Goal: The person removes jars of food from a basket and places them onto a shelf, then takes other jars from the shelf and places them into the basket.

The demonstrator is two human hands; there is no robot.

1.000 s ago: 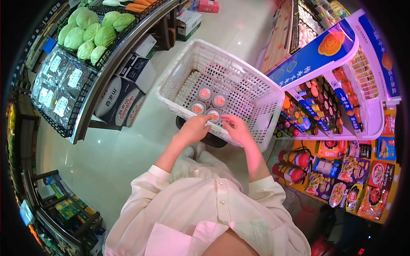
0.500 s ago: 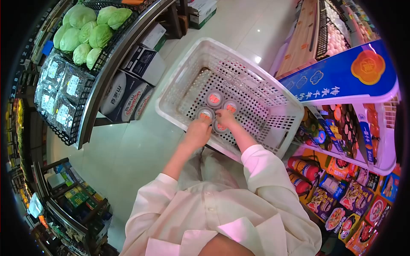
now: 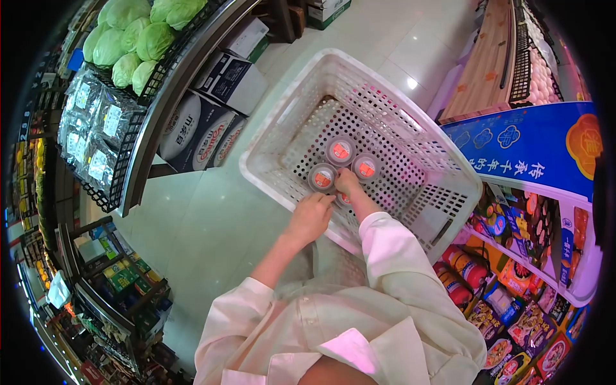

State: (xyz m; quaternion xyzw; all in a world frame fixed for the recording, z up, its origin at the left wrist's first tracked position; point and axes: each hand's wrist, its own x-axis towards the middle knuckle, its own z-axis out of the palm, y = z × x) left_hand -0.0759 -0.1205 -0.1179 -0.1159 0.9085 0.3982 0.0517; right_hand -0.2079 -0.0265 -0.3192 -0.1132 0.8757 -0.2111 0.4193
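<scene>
Several round clear tubs with orange-red labels stand together on the floor of a white perforated plastic basket (image 3: 276, 160). The left tub (image 3: 322, 178), the far tub (image 3: 339, 151) and the right tub (image 3: 366, 169) show well. A near tub (image 3: 345, 198) is partly covered by my right hand (image 3: 350, 186), whose curled fingers point down between the tubs. My left hand (image 3: 312, 215) is over the basket's near rim, just below the left tub, with its fingers bent close together. What either hand's fingertips hold, if anything, is hidden.
Cabbages (image 3: 135, 38) and wrapped packs (image 3: 96, 131) fill a stand on the left, with cartons (image 3: 202, 131) beneath. A blue-fronted display (image 3: 520, 138) stands close on the right, near red fire extinguishers (image 3: 467, 266) and packaged food (image 3: 529, 327).
My left hand has drawn back from the left tub toward the near rim. My right hand stays among the tubs. The view has shifted, so the basket appears slightly farther right.
</scene>
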